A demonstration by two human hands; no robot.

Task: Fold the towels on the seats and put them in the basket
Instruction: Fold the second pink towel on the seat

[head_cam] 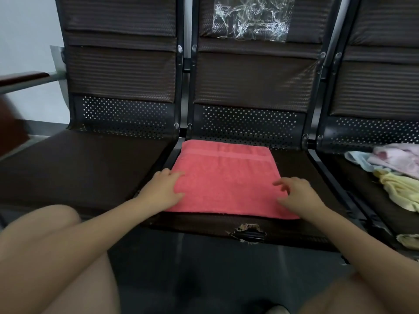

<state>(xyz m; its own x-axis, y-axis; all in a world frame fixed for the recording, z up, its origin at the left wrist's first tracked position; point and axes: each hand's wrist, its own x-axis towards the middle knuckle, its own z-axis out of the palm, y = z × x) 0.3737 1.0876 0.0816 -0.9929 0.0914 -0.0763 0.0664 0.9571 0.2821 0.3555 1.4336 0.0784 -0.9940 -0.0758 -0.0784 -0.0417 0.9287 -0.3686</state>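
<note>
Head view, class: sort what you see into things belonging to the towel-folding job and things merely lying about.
Job: flat coral-red terry towel under left hand and right hand; crumpled pink, blue and yellow towels.
Lying about: crinkled clear plastic sheet; wooden armrest.

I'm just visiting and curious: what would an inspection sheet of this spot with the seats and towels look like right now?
Surface: dark middle seat, its front edge torn open.
Job's things: red towel lies flat, folded to a rectangle, on the middle seat; heap of unfolded pale towels on the right seat; no basket in view.
Clutter: crumpled clear plastic on the middle backrest.
Hands: left hand rests on the red towel's left edge; right hand at its right edge, fingers loosely bent, apparently holding nothing.
Cables: nothing seen.
Surroundings: pale wall, armrest at far left, dark floor below.
</note>
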